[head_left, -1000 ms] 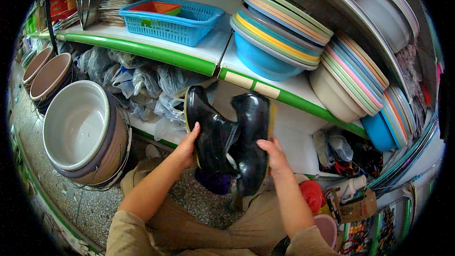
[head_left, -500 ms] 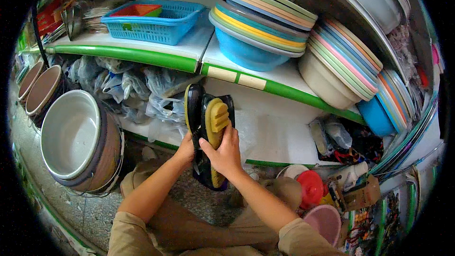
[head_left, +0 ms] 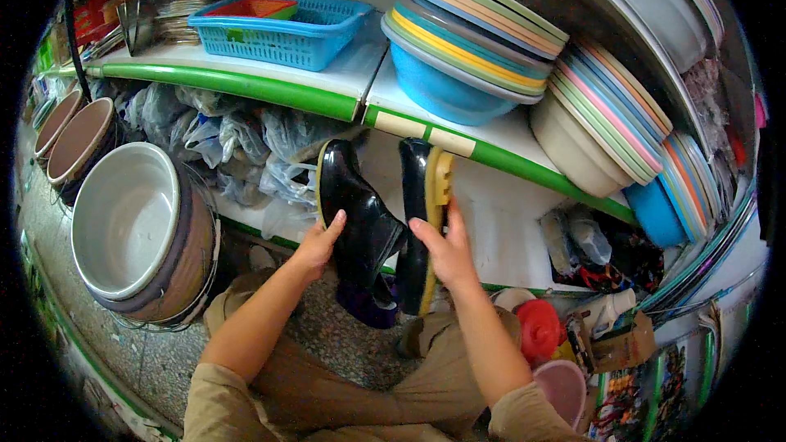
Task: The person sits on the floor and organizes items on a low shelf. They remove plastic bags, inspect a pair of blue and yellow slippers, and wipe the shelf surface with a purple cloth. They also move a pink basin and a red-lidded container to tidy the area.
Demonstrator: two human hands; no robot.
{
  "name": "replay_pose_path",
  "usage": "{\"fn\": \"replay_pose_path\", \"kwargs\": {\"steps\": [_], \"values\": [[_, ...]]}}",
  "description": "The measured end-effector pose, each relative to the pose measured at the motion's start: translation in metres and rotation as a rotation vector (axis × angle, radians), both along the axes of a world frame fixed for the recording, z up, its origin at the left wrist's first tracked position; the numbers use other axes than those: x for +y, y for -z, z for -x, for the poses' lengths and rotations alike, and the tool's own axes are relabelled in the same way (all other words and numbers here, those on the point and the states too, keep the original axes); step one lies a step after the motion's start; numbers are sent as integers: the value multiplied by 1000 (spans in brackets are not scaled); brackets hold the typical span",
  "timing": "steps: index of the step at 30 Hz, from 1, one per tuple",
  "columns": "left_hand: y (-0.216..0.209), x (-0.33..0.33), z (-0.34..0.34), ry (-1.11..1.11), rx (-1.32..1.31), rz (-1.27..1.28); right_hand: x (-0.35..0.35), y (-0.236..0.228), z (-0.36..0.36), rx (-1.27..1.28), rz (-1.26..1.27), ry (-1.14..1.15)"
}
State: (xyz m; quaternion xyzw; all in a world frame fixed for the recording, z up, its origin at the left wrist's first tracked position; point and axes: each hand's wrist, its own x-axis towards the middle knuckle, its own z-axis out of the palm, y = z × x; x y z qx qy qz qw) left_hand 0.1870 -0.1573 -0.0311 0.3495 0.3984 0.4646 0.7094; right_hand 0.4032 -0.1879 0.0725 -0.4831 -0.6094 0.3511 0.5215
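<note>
In front of the lower shelf I hold a pair of shiny black rubber boots with yellow soles. My left hand (head_left: 318,247) is closed on the left rubber boot (head_left: 348,192), thumb across its upper and the other fingers hidden behind it. This boot's side faces up, and a dark purple lining shows at its near end. My right hand (head_left: 449,252) grips the right rubber boot (head_left: 415,184), which is turned on edge with its ridged yellow sole to the right. The boots are apart at the toes and close together near their lower ends.
A blue basket (head_left: 270,47) and stacked colourful basins (head_left: 458,65) stand on the green-edged shelf (head_left: 246,88). Clear plastic bags (head_left: 237,139) fill the space below. Stacked buckets (head_left: 127,221) stand at left. A red lidded container (head_left: 538,331) and pink basin (head_left: 561,389) are at right.
The boots were pressed together and have moved apart. The left one has turned to show its black side. My right hand has shifted right with the other boot.
</note>
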Motion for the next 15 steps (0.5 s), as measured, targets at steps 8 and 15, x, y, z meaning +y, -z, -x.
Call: {"fn": "replay_pose_path", "kwargs": {"steps": [8, 15], "values": [[-13, -16, -29, 240, -352, -38, 1, 52, 62, -560, -213, 300], [4, -16, -10, 176, -136, -247, 9, 47, 70, -401, -106, 174]]}}
